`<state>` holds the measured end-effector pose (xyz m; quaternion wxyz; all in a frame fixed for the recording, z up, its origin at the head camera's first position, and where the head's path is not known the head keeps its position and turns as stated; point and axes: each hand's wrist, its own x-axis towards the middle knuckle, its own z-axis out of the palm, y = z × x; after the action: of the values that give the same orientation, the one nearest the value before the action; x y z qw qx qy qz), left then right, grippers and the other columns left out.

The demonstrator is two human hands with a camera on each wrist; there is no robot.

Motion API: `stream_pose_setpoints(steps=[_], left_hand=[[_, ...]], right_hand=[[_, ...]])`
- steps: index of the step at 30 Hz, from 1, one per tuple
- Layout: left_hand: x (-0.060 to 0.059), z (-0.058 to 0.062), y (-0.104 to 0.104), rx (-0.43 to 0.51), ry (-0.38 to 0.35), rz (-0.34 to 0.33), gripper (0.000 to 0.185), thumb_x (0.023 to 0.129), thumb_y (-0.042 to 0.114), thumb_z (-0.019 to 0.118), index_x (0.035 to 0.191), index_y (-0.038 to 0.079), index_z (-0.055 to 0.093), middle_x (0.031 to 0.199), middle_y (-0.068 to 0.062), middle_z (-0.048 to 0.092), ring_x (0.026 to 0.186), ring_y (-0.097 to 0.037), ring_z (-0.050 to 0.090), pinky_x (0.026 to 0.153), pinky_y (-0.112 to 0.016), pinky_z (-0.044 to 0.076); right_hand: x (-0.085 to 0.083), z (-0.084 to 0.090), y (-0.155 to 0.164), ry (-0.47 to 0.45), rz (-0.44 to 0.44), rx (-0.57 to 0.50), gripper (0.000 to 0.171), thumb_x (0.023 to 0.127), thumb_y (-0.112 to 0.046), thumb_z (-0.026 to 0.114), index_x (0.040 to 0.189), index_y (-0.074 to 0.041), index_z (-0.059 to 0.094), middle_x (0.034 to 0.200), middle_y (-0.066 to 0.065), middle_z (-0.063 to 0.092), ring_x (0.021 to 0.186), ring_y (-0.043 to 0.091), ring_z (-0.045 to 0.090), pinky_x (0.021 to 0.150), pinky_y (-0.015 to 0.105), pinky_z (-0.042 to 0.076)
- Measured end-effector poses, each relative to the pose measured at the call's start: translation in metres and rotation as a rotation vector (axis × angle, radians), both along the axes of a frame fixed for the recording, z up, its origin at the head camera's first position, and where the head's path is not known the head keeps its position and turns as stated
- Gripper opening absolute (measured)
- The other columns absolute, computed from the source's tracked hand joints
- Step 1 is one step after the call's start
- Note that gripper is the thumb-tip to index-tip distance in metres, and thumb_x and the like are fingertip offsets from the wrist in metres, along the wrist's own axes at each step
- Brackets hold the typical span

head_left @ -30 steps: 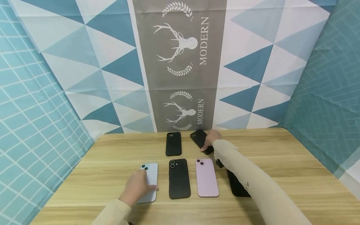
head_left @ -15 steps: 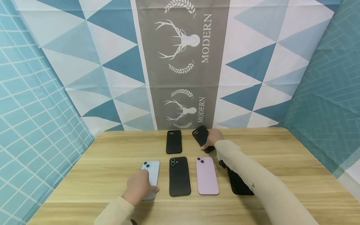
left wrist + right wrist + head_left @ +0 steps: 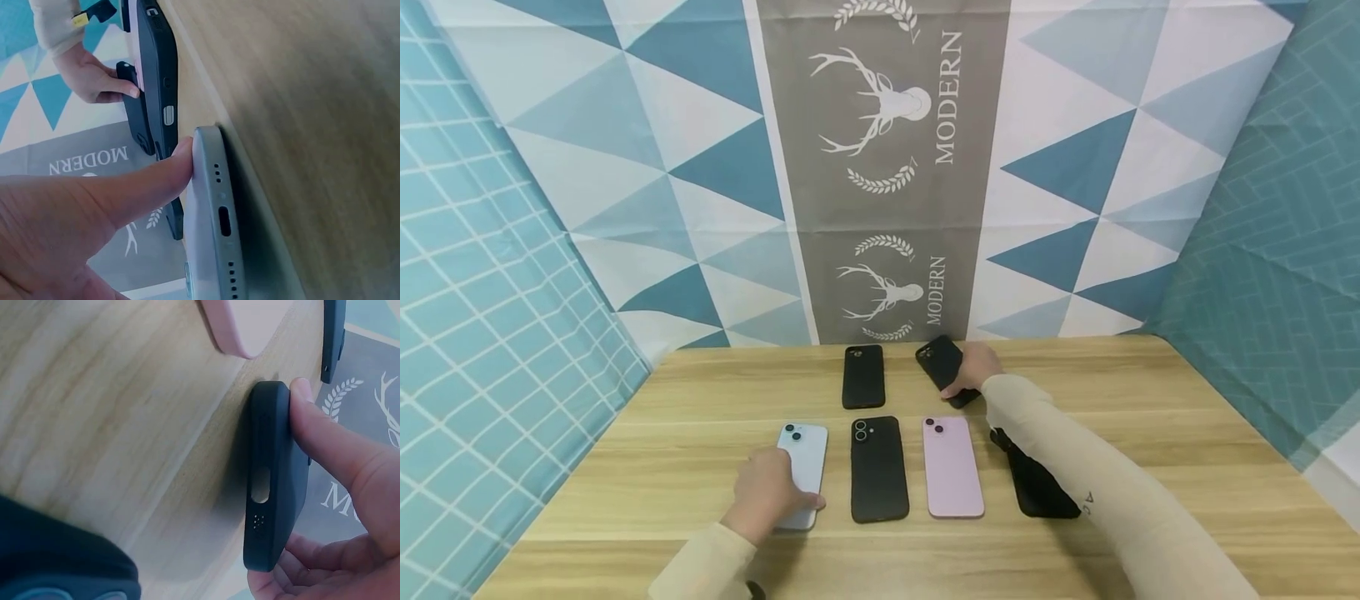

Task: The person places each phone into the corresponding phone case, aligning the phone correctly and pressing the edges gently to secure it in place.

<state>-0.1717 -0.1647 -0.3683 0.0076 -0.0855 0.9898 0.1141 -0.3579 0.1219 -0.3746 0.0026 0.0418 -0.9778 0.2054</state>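
Note:
My left hand [image 3: 767,487] grips a light blue phone [image 3: 808,462] lying back up at the left of the front row. In the left wrist view its thumb presses one edge of the phone, close to the port end. At the back, my right hand [image 3: 976,369] holds a slanted black phone case [image 3: 942,365] by its long sides. The right wrist view shows the thumb on one side and curled fingers at the other, with the case's port cutout toward the camera. A second black phone case [image 3: 863,379] lies to the left of it.
A black phone case with two camera rings [image 3: 880,475] and a pink phone [image 3: 953,471] lie between the hands. Under the right forearm lies another black item [image 3: 1037,483], partly hidden. A patterned cloth [image 3: 887,192] hangs behind the wooden table [image 3: 700,392].
The head view has shifted slightly. The slanted black phone case and my right hand have moved a little to the right. The light blue phone has slid slightly right and away under my left hand.

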Motion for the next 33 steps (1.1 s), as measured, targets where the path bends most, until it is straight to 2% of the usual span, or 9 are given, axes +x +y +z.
stream_pose_setpoints(steps=[6, 10, 14, 16, 19, 21, 23, 26, 33], left_hand=[[-0.005, 0.000, -0.003, -0.037, 0.000, 0.008, 0.078, 0.053, 0.045, 0.091, 0.093, -0.014, 0.061, 0.080, -0.023, 0.053, 0.073, -0.030, 0.050, 0.060, -0.038, 0.049], [-0.008, 0.001, -0.006, -0.018, 0.058, -0.020, 0.065, 0.055, 0.036, 0.092, 0.088, -0.012, 0.062, 0.076, -0.018, 0.059, 0.069, -0.026, 0.052, 0.058, -0.035, 0.049], [-0.010, 0.004, -0.011, 0.080, 0.075, -0.045, 0.055, 0.058, 0.024, 0.091, 0.089, -0.012, 0.062, 0.078, -0.018, 0.063, 0.068, -0.024, 0.055, 0.060, -0.035, 0.052], [-0.012, 0.007, -0.015, 0.142, 0.059, -0.047, 0.052, 0.061, 0.019, 0.089, 0.091, -0.013, 0.060, 0.080, -0.019, 0.064, 0.068, -0.024, 0.058, 0.061, -0.036, 0.054], [-0.014, 0.011, -0.021, 0.229, 0.025, -0.037, 0.045, 0.066, 0.013, 0.085, 0.092, -0.014, 0.060, 0.080, -0.019, 0.064, 0.068, -0.023, 0.060, 0.060, -0.035, 0.056], [-0.015, 0.014, -0.025, 0.263, 0.008, -0.041, 0.036, 0.070, 0.011, 0.082, 0.086, -0.012, 0.061, 0.074, -0.015, 0.063, 0.065, -0.020, 0.058, 0.056, -0.031, 0.054], [-0.017, 0.015, -0.029, 0.290, -0.007, -0.037, 0.027, 0.073, 0.011, 0.080, 0.071, -0.005, 0.059, 0.063, -0.007, 0.058, 0.059, -0.016, 0.053, 0.051, -0.026, 0.048], [-0.019, 0.015, -0.035, 0.327, -0.032, -0.028, 0.034, 0.077, 0.011, 0.078, 0.056, 0.006, 0.051, 0.052, 0.000, 0.047, 0.052, -0.012, 0.046, 0.049, -0.021, 0.040], [-0.024, 0.013, -0.045, 0.394, -0.059, -0.033, 0.014, 0.081, 0.007, 0.073, 0.074, -0.004, 0.066, 0.072, -0.011, 0.065, 0.059, -0.017, 0.064, 0.055, -0.028, 0.056]], right_hand=[[0.000, -0.001, 0.006, 0.008, -0.021, -0.050, 0.059, 0.061, -0.029, 0.091, 0.098, 0.006, 0.060, 0.099, 0.019, 0.064, 0.081, 0.025, 0.054, 0.082, 0.040, 0.052], [-0.002, 0.001, 0.014, 0.020, -0.033, -0.097, 0.042, 0.065, -0.026, 0.089, 0.074, -0.002, 0.055, 0.073, 0.009, 0.056, 0.067, 0.020, 0.046, 0.064, 0.031, 0.044], [-0.007, 0.002, 0.025, 0.042, -0.002, -0.079, 0.048, 0.074, -0.026, 0.082, 0.052, -0.012, 0.043, 0.051, -0.002, 0.039, 0.053, 0.014, 0.037, 0.058, 0.026, 0.034], [-0.010, 0.002, 0.032, 0.048, -0.005, -0.078, 0.042, 0.078, -0.027, 0.079, 0.050, -0.007, 0.053, 0.049, -0.002, 0.048, 0.051, 0.010, 0.040, 0.060, 0.025, 0.038], [-0.013, 0.002, 0.042, -0.013, -0.055, -0.152, 0.027, 0.082, -0.026, 0.075, 0.076, 0.000, 0.073, 0.069, 0.006, 0.069, 0.057, 0.008, 0.052, 0.064, 0.024, 0.046], [-0.012, 0.002, 0.049, -0.074, -0.120, -0.246, 0.029, 0.081, -0.024, 0.075, 0.096, 0.000, 0.074, 0.084, 0.009, 0.073, 0.061, 0.008, 0.058, 0.062, 0.024, 0.049], [-0.011, 0.002, 0.054, -0.147, -0.171, -0.313, 0.030, 0.083, -0.024, 0.074, 0.099, 0.002, 0.072, 0.081, 0.009, 0.071, 0.057, 0.009, 0.058, 0.055, 0.022, 0.046], [-0.008, 0.002, 0.063, -0.216, -0.217, -0.423, 0.031, 0.084, -0.020, 0.074, 0.104, 0.004, 0.069, 0.082, 0.007, 0.066, 0.054, 0.006, 0.057, 0.052, 0.019, 0.047], [0.000, 0.002, 0.081, -0.280, -0.216, -0.620, 0.045, 0.089, -0.016, 0.067, 0.127, 0.008, 0.056, 0.129, 0.025, 0.057, 0.076, 0.008, 0.066, 0.075, 0.024, 0.060]])
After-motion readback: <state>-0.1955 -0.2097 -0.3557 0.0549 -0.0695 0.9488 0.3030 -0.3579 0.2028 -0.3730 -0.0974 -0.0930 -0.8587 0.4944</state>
